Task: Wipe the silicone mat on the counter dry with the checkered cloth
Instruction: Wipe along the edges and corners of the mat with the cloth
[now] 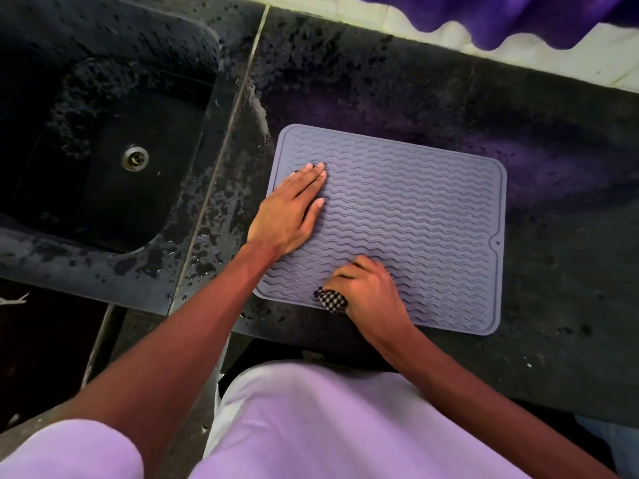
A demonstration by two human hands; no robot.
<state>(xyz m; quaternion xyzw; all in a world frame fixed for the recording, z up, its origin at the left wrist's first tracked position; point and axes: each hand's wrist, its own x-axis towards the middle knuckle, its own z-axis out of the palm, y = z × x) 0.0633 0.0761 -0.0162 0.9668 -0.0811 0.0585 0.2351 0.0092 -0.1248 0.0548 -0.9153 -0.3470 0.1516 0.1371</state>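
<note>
1. The silicone mat (415, 219) is lying flat on the dark, water-spotted worktop (553, 288). The sink (103, 150) is sitting at its 9 o'clock.
2. The left hand (294, 209) is pressing down near the mat's 9 o'clock edge, its fingers (316, 174) lying straight and released. I judge it is pinning the mat so it is not sliding under the wiping.
3. The right hand (370, 292) is working toward the mat's 7 o'clock corner. Its fingers (349, 271) are curling around the bunched checkered cloth (331, 300), grasping it and pushing it against the ridges. The wad is poking out at the near rim.
4. Counting: one mat, one cloth, two hands, one sink with one drain (135, 158).
5. Most of the wavy surface, toward 12 and 3 o'clock, is lying beyond the cloth, so I judge there is wiping left to do.
</note>
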